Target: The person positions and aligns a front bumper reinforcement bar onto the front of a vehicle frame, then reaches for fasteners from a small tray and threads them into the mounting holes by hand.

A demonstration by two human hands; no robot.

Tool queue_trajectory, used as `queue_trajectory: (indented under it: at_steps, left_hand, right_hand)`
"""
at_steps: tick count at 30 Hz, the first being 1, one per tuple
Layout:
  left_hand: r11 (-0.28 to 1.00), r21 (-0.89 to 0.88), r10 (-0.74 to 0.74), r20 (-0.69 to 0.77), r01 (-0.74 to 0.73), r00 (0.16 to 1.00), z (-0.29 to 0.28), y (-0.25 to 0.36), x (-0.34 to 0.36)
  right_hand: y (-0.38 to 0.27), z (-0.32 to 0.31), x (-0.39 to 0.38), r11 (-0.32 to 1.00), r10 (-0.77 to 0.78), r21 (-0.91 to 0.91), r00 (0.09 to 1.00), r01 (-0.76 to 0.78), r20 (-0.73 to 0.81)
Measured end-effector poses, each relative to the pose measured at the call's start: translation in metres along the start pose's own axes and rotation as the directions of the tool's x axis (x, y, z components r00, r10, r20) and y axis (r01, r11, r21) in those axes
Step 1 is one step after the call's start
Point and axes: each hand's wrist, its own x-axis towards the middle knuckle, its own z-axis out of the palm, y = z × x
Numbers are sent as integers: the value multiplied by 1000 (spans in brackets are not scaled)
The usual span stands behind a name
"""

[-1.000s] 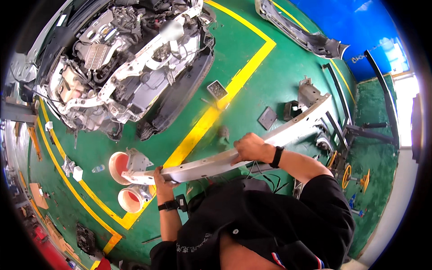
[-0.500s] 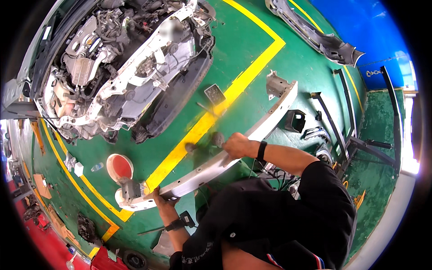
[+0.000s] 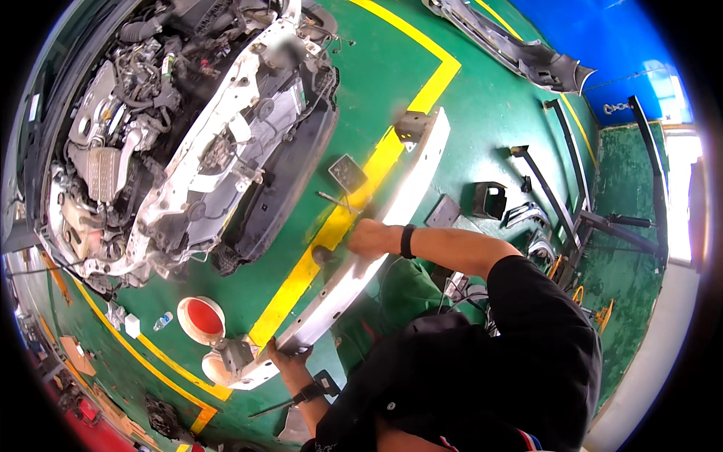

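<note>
My right hand (image 3: 366, 237) is closed on the middle of a long white metal beam (image 3: 403, 188) with holes along it. My left hand (image 3: 286, 358) grips the same beam near its lower end. The beam slants from lower left to upper right, with a metal bracket (image 3: 410, 124) at the far end and another (image 3: 235, 354) at the near end. Beside the near bracket are a white bucket with red inside (image 3: 200, 320) and a second one (image 3: 216, 368), partly hidden. Left of the beam is a car front with exposed engine (image 3: 105, 169), white front frame and radiator.
A grey bumper (image 3: 512, 49) lies at the back. Black metal stands (image 3: 640, 173) are at the right by a blue wall (image 3: 580, 38). Small plates (image 3: 346, 173), black parts (image 3: 489, 200), cables and a plastic bottle (image 3: 163, 320) lie on the green, yellow-lined floor (image 3: 376, 68).
The beam's far end has swung left and upward toward the car, and its near end has dropped. My right hand has moved left, my left hand downward, both still gripping it.
</note>
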Motion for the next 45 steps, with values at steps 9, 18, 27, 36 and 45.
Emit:
queue_trajectory:
  at_steps: [9, 18, 27, 36, 45]
  left_hand:
    - [963, -242, -177, -230, 120, 957, 115, -12, -14]
    - [919, -386, -230, -345, 86, 910, 218, -89, -1]
    - [862, -472, -353, -304, 182, 885, 260, -135, 78]
    - [960, -266, -193, -377, 93, 906, 265, -155, 168]
    - [970, -237, -160, -492, 45, 856, 262, -151, 173]
  right_hand:
    - [114, 3, 45, 992, -128, -23, 989, 127, -70]
    - [237, 29, 46, 994, -76, 84, 992, 68, 102]
    - [330, 105, 81, 996, -91, 15, 991, 90, 100]
    - [367, 150, 131, 987, 82, 130, 995, -90, 65]
    - [355, 174, 112, 844, 183, 530, 972, -80, -145]
